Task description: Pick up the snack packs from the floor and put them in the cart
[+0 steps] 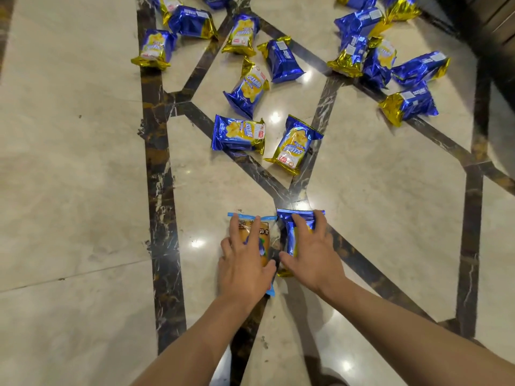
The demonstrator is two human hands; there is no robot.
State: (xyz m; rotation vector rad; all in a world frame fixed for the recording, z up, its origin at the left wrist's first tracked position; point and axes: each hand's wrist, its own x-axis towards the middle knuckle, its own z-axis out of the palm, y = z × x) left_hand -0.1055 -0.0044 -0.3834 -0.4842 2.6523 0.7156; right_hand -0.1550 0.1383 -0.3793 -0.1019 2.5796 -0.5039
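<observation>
Reaching down, the left hand (245,268) lies spread on a see-through pack (263,232) and the right hand (312,254) on a blue pack (289,232), both on the floor (83,162). Fingers aren't closed yet, so the shiny packs could slide away.

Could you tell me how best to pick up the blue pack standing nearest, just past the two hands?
Probably from above, pinching the blue pack across its puffed middle, thumb on one long side and fingers on the other. It lies flat on the floor, touching no neighbour, so both long sides are free; the crimped ends look slippery.
</observation>
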